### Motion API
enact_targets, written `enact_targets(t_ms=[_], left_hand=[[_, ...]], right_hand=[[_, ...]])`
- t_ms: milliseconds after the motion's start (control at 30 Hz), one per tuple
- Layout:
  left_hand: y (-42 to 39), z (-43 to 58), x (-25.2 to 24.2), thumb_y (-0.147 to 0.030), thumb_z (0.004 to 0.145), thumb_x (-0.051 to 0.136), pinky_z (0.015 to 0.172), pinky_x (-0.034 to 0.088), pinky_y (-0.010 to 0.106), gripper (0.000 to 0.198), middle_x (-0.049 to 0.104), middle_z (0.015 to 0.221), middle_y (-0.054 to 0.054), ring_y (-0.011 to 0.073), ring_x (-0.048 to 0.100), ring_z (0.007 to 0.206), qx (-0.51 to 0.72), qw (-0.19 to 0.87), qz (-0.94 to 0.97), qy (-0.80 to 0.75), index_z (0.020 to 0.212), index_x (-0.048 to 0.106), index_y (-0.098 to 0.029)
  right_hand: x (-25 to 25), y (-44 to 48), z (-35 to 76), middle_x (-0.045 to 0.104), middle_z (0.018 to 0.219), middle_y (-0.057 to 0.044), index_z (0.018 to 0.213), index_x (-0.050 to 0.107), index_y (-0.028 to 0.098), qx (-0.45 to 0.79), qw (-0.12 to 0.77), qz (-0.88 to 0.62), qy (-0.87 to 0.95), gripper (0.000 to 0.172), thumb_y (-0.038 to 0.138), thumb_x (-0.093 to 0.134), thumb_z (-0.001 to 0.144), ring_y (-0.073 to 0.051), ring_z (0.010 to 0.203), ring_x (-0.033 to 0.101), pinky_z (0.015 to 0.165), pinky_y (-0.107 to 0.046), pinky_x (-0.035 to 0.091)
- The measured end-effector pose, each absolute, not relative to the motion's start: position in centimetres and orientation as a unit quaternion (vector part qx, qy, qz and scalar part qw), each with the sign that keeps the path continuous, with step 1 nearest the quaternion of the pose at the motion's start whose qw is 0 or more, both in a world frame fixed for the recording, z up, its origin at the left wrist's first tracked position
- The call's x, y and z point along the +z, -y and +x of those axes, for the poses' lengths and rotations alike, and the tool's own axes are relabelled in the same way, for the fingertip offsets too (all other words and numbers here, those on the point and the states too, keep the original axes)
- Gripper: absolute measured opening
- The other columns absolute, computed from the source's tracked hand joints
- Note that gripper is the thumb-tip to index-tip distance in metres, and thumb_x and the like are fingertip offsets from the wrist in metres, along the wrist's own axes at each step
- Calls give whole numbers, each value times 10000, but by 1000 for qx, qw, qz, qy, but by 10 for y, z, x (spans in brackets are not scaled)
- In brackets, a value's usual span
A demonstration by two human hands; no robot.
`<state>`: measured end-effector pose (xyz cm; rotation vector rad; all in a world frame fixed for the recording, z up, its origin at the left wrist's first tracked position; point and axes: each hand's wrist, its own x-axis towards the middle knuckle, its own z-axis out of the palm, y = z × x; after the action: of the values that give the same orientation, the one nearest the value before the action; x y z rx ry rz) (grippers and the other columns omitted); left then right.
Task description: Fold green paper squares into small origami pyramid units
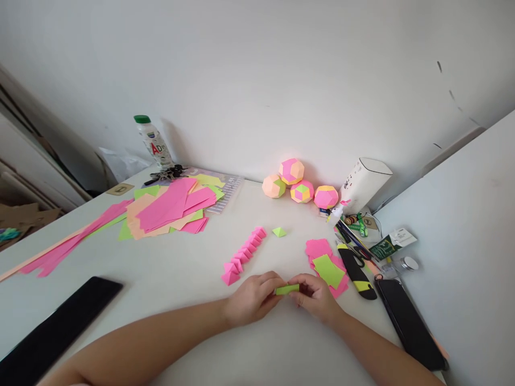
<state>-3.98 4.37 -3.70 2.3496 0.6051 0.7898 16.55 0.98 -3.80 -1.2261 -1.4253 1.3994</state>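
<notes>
Between my two hands is a small folded strip of green paper [287, 290], held low over the table near its front. My left hand [254, 298] pinches its left end, and my right hand [316, 298] grips the right end with thumb and fingers. Beyond them a slanting row of pink folded paper pieces [245, 253] lies on the table. One green folded piece [279, 231] sits apart to the right of that row. Beside my right hand is a pile of pink paper pieces [318, 248] with a green sheet [329, 271] on top.
Paper balls [291, 171] stand by the wall near a white container [367, 182]. At right lie a utility knife [356, 271], a phone [411, 323] and a small jar [402, 265]. Coloured sheets [169, 206], keys [167, 173] and a bottle [155, 143] are at left, with a black slab [60, 329] in front.
</notes>
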Motion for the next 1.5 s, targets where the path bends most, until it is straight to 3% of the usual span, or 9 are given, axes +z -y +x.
enact_targets(t_ms=[233,400,533,733,1067,1300,1500], left_hand=[[-44,-40,-34,-190,853,444,628,478,258,246,562,1020,110,148,579,747,325,302,867,-226,1093,498,-194],[-45,-40,-28,-184,847,421,639,477,267,195,590,962,100,152,579,715,318,297,867,-244,951,586,-192],[-46,-40,-26,-203,861,408,621,457,270,211,606,791,85,163,567,677,294,293,883,-219,803,610,-182],[-45,-39,-27,-170,856,414,678,456,289,186,627,856,95,174,573,748,305,327,873,-196,987,546,-176],[-43,-38,-23,-136,855,427,729,482,283,124,567,954,107,166,571,846,352,361,850,-153,916,518,-193],[-44,-37,-29,-150,848,467,680,463,258,92,548,928,80,147,549,797,342,415,826,-168,921,499,-195],[-43,-38,-30,-226,889,431,544,362,216,74,501,811,12,105,448,644,300,537,750,-242,957,420,-198]], right_hand=[[-36,-10,165,514,628,25,892,645,190,525,387,-470,595,211,333,686,743,-113,525,468,491,-247,404],[-27,-12,163,543,769,-21,738,588,197,489,413,-436,633,154,328,665,767,-140,640,490,554,-260,417],[-26,-11,164,580,900,-64,758,577,197,499,415,-420,634,151,331,636,794,-153,697,525,578,-268,429],[-28,-8,163,518,612,20,716,544,181,534,377,-464,598,189,337,624,787,-115,535,468,509,-246,386],[-36,-7,161,519,670,28,733,456,211,537,402,-469,574,268,356,682,733,-105,528,458,505,-241,397],[-34,-7,162,503,644,34,824,515,200,529,385,-471,592,180,328,631,773,-110,537,460,506,-237,378],[-36,-9,164,485,627,28,802,576,182,511,367,-466,622,155,335,586,824,-111,536,426,499,-239,358]])
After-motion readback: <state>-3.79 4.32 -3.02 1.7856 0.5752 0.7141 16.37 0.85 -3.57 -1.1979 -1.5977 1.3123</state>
